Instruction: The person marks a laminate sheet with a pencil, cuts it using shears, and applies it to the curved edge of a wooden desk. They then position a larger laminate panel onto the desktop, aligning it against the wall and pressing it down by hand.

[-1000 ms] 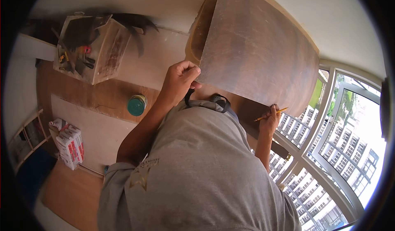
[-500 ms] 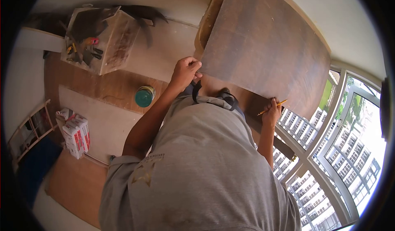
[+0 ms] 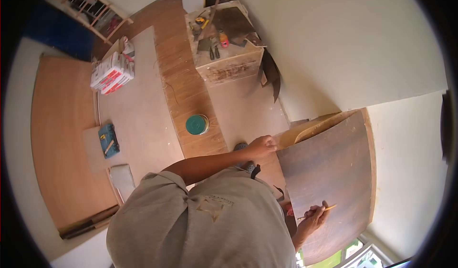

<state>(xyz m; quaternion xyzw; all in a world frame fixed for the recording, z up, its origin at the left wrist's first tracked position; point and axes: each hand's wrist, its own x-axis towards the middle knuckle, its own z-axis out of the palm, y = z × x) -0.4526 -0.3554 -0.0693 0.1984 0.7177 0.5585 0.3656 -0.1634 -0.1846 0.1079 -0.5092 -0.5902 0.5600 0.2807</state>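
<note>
A large dark-brown wooden board (image 3: pixel 329 172) slopes at the right, a pale edge along its far side. At its upper left corner, the curled fingers of my left hand (image 3: pixel 260 147) are closed against the edge; the fingertips are partly hidden. My right hand (image 3: pixel 313 219) is over the lower part of the board, its fingers closed round a yellow pencil (image 3: pixel 331 206). The pencil's tip sticks out past the fingers. Behind the board's upper edge shows a lighter curved wooden panel (image 3: pixel 310 130).
A green-lidded tub (image 3: pixel 196 124) stands on the wood-look floor strip (image 3: pixel 183 72). Beyond it, a dusty box (image 3: pixel 229 72) carries several tools. White-and-red packages (image 3: pixel 113 72), a teal toolbox (image 3: pixel 109 140) and a wooden ladder-like frame (image 3: pixel 93 13) are at the left. Windows (image 3: pixel 367 256) show bottom right.
The view has swung left, bringing more floor and the toolbox into sight. My left hand stays by the board's corner. My right hand, still with the pencil, is now over the board's face.
</note>
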